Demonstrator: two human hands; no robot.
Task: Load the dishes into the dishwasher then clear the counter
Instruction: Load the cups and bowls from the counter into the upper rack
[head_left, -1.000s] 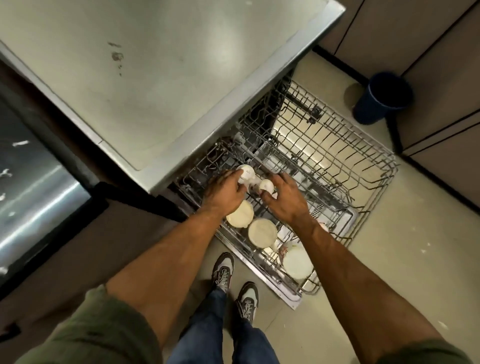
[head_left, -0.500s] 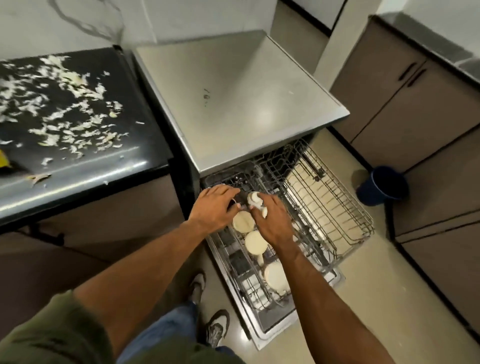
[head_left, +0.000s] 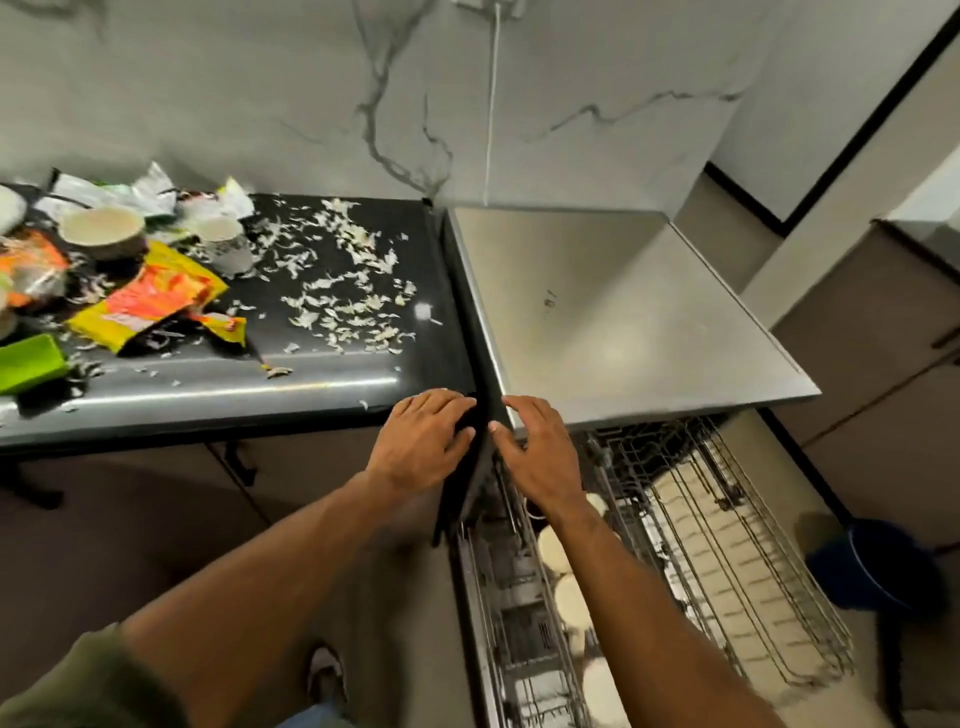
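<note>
While the rack (head_left: 753, 571) of the dishwasher (head_left: 623, 322) sits pulled out on the right with white dishes (head_left: 555, 550) in it, the left hand (head_left: 423, 436) and right hand (head_left: 540, 452) hang empty, fingers loose, by the near edge of the black counter (head_left: 260, 384). I think loading is partly done. Next a hand must reach far left for the bowl (head_left: 101, 231) and cup (head_left: 223, 244) among the wrappers (head_left: 150, 296)

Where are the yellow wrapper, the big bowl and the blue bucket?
yellow wrapper (head_left: 150, 304): head view, its printed middle.
big bowl (head_left: 101, 227): head view, its pale inside.
blue bucket (head_left: 875, 569): head view, its middle.
</note>
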